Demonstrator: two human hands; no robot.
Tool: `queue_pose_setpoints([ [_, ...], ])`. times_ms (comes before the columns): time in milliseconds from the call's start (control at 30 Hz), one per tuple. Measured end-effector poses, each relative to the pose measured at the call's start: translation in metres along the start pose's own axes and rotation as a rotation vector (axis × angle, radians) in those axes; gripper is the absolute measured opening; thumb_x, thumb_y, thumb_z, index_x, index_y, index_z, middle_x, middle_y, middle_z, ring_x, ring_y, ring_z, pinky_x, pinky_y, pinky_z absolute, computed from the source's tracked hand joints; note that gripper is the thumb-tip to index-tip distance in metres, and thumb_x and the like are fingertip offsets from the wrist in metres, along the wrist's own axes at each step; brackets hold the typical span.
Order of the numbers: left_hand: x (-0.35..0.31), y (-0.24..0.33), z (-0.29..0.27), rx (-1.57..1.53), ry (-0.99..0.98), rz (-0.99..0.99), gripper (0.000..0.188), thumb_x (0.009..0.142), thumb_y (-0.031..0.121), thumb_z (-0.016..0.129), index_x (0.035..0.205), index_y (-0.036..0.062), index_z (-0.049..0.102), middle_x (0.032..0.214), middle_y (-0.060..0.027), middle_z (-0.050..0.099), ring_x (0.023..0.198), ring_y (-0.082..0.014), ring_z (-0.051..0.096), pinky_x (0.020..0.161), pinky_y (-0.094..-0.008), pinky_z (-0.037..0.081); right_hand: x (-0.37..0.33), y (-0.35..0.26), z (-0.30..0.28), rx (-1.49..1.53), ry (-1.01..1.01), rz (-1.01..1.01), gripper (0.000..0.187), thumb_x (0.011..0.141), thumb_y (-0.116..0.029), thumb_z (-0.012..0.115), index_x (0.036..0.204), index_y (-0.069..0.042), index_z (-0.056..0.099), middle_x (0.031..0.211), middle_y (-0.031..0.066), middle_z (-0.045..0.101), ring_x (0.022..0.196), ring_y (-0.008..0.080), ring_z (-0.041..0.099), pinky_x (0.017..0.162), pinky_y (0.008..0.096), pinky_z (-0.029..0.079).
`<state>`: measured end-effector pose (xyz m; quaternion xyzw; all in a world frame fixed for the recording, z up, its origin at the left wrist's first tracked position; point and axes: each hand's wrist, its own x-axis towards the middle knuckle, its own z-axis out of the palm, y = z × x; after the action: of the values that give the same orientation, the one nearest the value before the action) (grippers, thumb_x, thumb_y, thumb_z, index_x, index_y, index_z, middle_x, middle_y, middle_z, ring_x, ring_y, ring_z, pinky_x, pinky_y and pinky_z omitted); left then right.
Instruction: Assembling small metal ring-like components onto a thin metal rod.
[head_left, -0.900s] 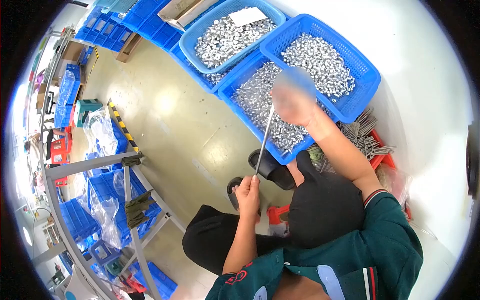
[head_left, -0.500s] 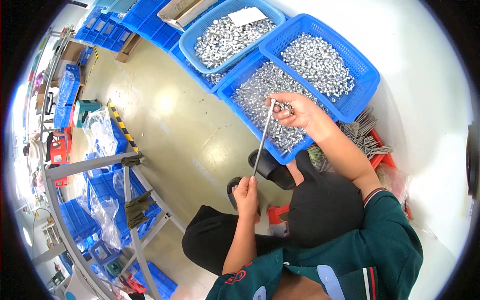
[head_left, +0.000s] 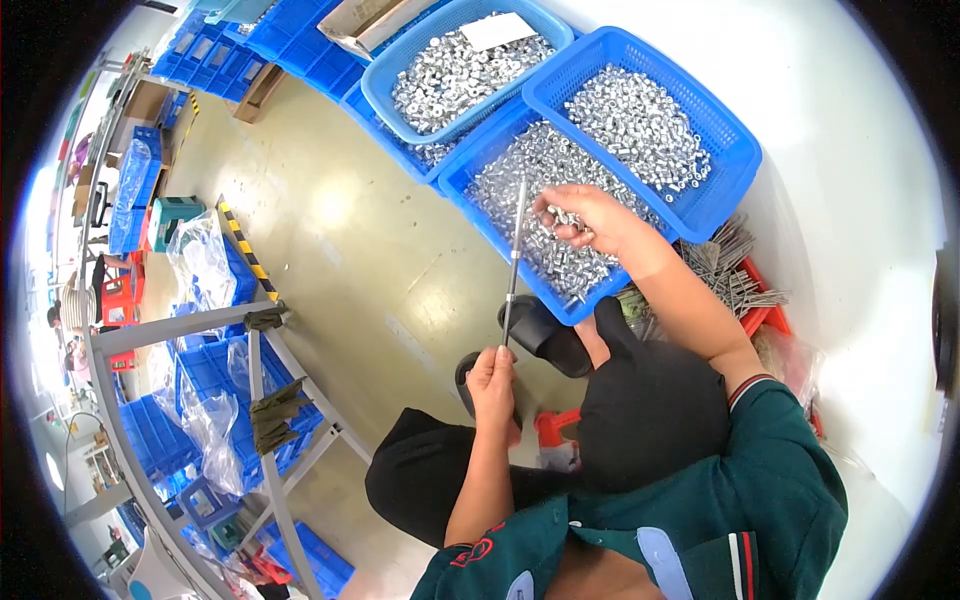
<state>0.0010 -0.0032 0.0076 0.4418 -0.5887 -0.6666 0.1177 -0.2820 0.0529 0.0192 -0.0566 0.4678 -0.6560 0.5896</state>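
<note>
My left hand [head_left: 491, 384] is closed round the lower end of a thin metal rod [head_left: 518, 228], which points up and away over the basket's edge. Two small collar-like pieces show along the rod's shaft. Close to its far end, my right hand [head_left: 597, 222] is curled around several small silvery metal nuts [head_left: 566, 217], some of them showing between the fingers. The right fingers are a little apart from the rod. Beneath that hand, a blue basket [head_left: 463, 197] holds a heap of similar small metal pieces.
A second blue basket [head_left: 742, 150] of metal pieces overlaps the first at the right. Behind stands a lighter blue basket [head_left: 372, 92] with a white card on its contents. Loose rods [head_left: 722, 270] fill a red bin beside my right knee. A metal frame [head_left: 268, 440] stands left.
The rod's far end has come away from my right fingers and swung slightly left. Small collar pieces now show partway down the rod. My right hand has opened slightly, still holding nuts.
</note>
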Motion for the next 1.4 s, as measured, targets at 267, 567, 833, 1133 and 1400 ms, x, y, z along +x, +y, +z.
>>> queue_pose_setpoints([
  [267,0.0,0.001,0.0,0.009,-0.007,0.001,0.026,0.09,0.022,0.049,0.071,0.0052,0.053,0.056,0.0048,0.041,0.05,-0.0035,0.035,0.045,-0.0191,0.027,0.005,0.0,-0.012,0.443,-0.089,0.026,0.021,0.085,-0.012,0.049,0.101,0.002,0.051,0.078,0.0067,0.05,0.049,0.0057,0.038,0.035,0.0142,0.027],
  [567,0.0,-0.013,-0.001,0.182,0.003,0.111,0.023,0.089,0.02,0.052,0.073,0.0035,0.055,0.062,0.0068,0.042,0.057,-0.0031,0.035,0.05,-0.0196,0.029,0.006,-0.002,-0.014,0.637,-0.219,0.029,0.017,0.087,-0.016,0.05,0.09,0.0,0.054,0.067,0.0029,0.048,0.044,0.0049,0.038,0.033,0.0152,0.026],
  [833,-0.003,-0.008,-0.004,0.266,0.019,0.154,0.023,0.089,0.019,0.053,0.074,0.0011,0.054,0.063,0.0058,0.042,0.06,-0.0039,0.036,0.053,-0.0204,0.031,0.006,-0.016,-0.014,0.336,-0.196,0.093,0.017,0.084,-0.016,0.055,0.085,0.001,0.055,0.061,0.0023,0.046,0.041,0.0048,0.036,0.032,0.0161,0.024],
  [1133,-0.003,0.002,-0.007,0.344,0.064,0.172,0.022,0.088,0.017,0.053,0.074,0.0002,0.053,0.061,0.0046,0.041,0.06,-0.0049,0.036,0.053,-0.021,0.033,0.0,-0.018,-0.005,0.101,-0.098,0.018,0.014,0.082,-0.014,0.058,0.082,0.0,0.056,0.057,0.0004,0.044,0.038,0.0039,0.034,0.033,0.0162,0.022],
  [1400,-0.002,0.002,-0.003,0.041,0.022,0.03,0.027,0.089,0.023,0.051,0.07,0.0045,0.053,0.058,0.0057,0.041,0.053,-0.0028,0.035,0.047,-0.0192,0.027,0.0,-0.002,0.015,0.171,-0.1,-0.02,0.029,0.089,-0.026,0.05,0.093,0.001,0.058,0.059,0.0001,0.045,0.042,0.0041,0.035,0.034,0.016,0.023],
])
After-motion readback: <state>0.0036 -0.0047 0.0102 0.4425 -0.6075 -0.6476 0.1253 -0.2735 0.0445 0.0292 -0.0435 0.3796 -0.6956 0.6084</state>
